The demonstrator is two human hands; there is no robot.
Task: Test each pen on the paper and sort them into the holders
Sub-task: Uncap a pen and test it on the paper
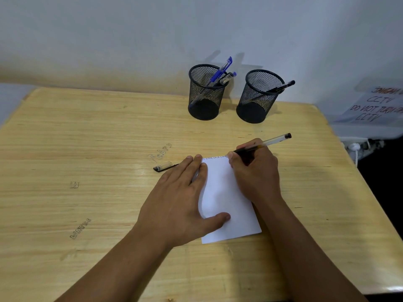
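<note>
My right hand [256, 168] grasps a clear-barrelled black pen [262, 144], fingers curled round its dark grip, the tip down at the top edge of the white paper [226, 203] where a line of small scribbles runs. The barrel slants up and away to the right, out past my knuckles. My left hand [181, 201] lies flat and relaxed, fingers straight, pressing the paper's left edge onto the wooden table [87, 149], thumb across the lower part of the sheet. Just beyond my left fingertips lies a pen cap [163, 166]. Farther back stand two mesh holders: the left holder [206, 92] with blue pens, the right holder [259, 97] with a black one.
</note>
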